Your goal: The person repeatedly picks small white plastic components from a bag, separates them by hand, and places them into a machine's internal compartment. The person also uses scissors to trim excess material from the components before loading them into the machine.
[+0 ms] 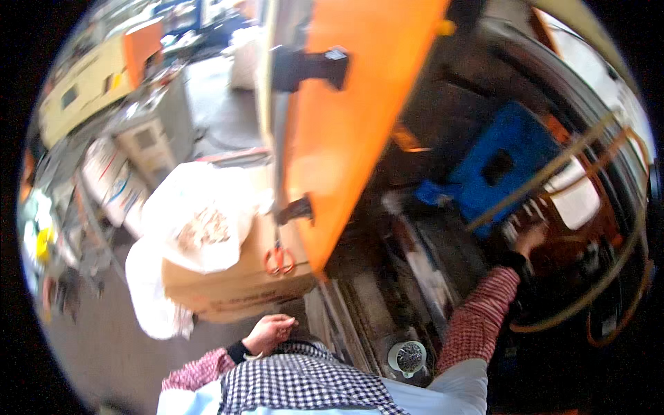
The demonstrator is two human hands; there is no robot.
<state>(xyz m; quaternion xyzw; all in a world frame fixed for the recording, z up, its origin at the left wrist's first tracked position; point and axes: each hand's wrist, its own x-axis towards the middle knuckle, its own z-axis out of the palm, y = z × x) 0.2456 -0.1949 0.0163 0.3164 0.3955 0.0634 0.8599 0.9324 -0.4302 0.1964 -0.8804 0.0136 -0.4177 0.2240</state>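
So we've got an orange door panel (pixel 360 104) standing between the box side and the dark machine opening; a tan hose (pixel 546 169) slants across the blue block (pixel 512 128), right by our right hand (pixel 531 237), with a white panel (pixel 579 197) next to it; blur hides whether that hand grips anything. Our left hand (pixel 270 334) is curled near our waist, well apart from the right; can't tell if it holds something. Red-handled scissors (pixel 279 259) show against the cardboard box (pixel 232 294), a plastic bag (pixel 214 183) of pale bits on top; a cup (pixel 392 357) of greyish bits sits low by our apron. Grey floor (pixel 117 353), workshop, cream-and-orange machine (pixel 83 97) farther back.
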